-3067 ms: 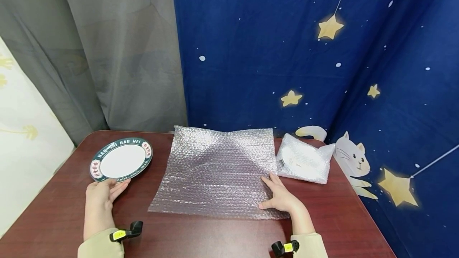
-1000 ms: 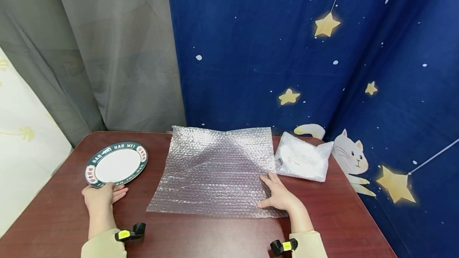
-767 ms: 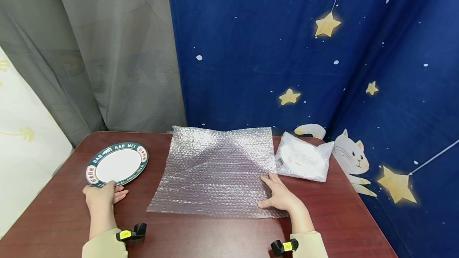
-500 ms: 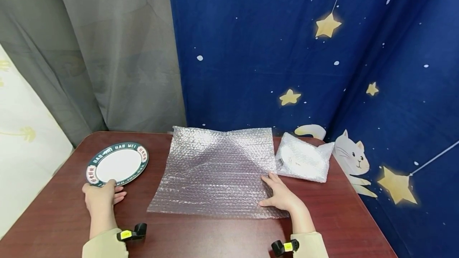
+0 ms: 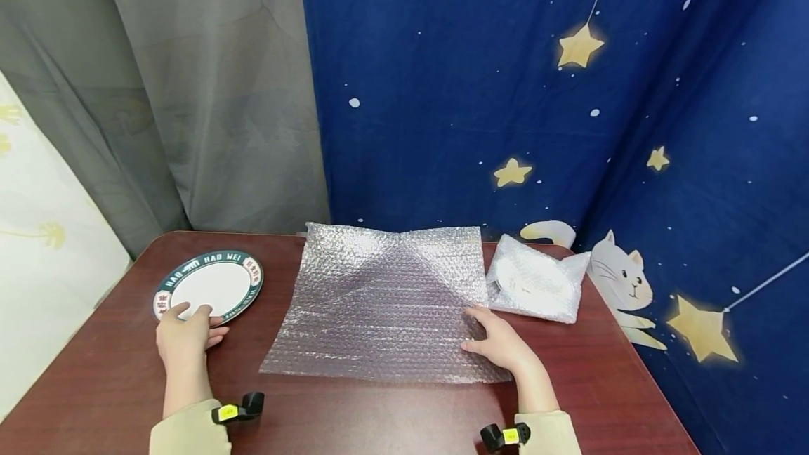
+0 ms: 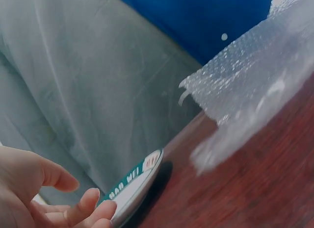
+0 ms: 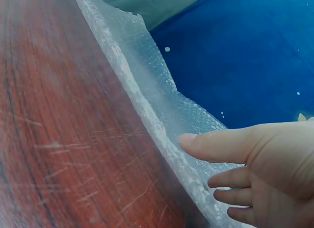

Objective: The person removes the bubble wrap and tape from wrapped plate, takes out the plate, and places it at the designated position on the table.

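Green-rimmed plate [image 5: 217,282] by left hand [image 5: 185,340], nearly edge-on in left-wrist view only.

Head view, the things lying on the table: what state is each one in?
Plate: face up, unwrapped.
Bubble wrap sheet: spread out, edges lifted in places, nothing visibly wrapped in it.
Bubble-wrapped bundle: wrapped up, contents unclear.

Extends both forearms [image 5: 537,388] forward, with bare wrists [image 5: 187,385] beyond pale sleeves [image 5: 189,434]. Holds the left hand [image 5: 183,339] to the left of the bubble wrap [image 5: 379,307], with loosely bent fingers [image 6: 87,204] and the thumb [image 6: 58,176] apart from them. Has the right hand [image 5: 502,343] over the right border of the bubble wrap, with a stretched thumb and slightly curved fingers.
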Motion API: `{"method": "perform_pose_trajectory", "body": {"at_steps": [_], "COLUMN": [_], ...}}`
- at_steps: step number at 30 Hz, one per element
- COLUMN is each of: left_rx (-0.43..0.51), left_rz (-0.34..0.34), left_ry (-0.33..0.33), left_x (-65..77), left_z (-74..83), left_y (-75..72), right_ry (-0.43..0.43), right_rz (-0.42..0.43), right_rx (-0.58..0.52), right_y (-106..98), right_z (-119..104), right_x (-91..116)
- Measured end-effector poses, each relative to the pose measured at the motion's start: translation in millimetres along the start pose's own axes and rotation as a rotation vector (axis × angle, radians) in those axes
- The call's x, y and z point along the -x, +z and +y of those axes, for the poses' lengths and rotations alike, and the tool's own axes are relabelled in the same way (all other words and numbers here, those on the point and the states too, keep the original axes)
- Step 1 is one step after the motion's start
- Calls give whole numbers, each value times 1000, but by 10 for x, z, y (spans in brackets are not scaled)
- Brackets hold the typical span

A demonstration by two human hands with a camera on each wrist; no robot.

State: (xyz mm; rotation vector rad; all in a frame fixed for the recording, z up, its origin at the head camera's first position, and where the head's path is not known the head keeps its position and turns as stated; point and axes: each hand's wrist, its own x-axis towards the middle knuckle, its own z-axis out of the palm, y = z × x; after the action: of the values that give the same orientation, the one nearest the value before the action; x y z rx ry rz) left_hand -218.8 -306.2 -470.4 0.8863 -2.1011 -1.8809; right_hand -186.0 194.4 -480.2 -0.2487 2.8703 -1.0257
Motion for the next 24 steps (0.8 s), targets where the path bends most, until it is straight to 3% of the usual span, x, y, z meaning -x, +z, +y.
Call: {"method": "perform_pose_trajectory", "body": {"at_steps": [13, 24], "left_rx": [-90, -171], "left_rz": [-96, -134], "left_ry": [176, 227], "left_x": [167, 281], "left_z": [133, 167], "left_y": [373, 594], "right_ry": [22, 29], "right_rz": [86, 151], "right_rx": [-12, 11], "right_y": [-38, -91], "right_z": [7, 62], "right_x": [-2, -10]}}
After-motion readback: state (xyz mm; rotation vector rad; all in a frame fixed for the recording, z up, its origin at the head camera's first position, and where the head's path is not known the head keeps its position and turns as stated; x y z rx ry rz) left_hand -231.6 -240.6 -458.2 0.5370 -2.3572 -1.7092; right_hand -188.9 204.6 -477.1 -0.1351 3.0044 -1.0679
